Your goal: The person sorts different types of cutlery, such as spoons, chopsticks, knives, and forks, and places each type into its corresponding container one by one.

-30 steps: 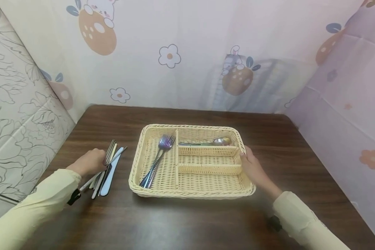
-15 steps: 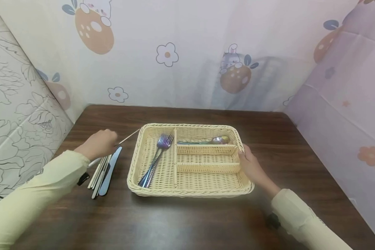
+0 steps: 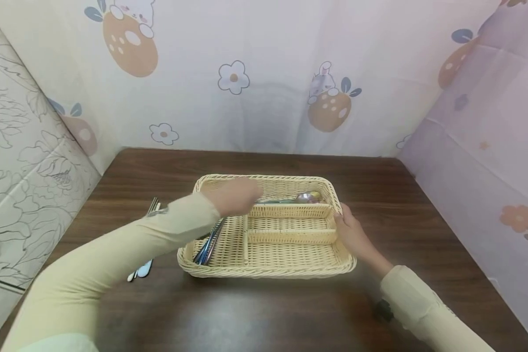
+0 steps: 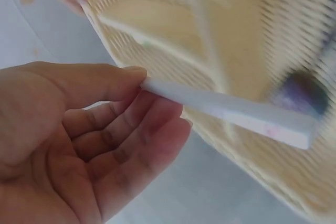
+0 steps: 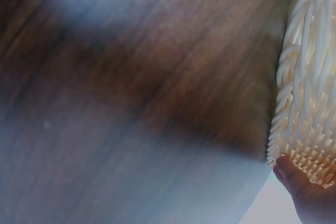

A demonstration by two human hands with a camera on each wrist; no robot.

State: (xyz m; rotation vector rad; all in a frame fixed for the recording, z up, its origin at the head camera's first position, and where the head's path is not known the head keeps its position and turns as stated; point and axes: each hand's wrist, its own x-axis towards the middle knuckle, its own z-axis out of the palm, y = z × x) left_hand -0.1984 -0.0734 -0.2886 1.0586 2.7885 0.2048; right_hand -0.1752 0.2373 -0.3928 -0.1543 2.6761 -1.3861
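Observation:
My left hand [image 3: 237, 195] is over the back of the wicker cutlery basket [image 3: 268, 275], near its long divider. In the left wrist view its thumb and fingertips pinch a slim white stick-like utensil [image 4: 236, 111] with a blunt, squared end; I cannot tell its exact kind. My right hand [image 3: 354, 234] grips the basket's right rim, thumb against the wicker. Dark shiny forks [image 3: 210, 247] lie in the left compartment, their heads hidden by the left arm. In the back right compartment lie spoons [image 3: 307, 197], one silvery and one golden.
On the brown table [image 3: 264, 313], left of the basket, lies more cutlery, partly covered by the left sleeve: a fork [image 3: 153, 205] and a pale blue handle [image 3: 145, 269] show. The middle and front right compartments show bare wicker. Patterned cloth [image 3: 268, 112] stands behind the table.
The left hand has lifted from the cutlery pile and moved right over the basket, carrying the white utensil. The right hand stays on the basket's rim.

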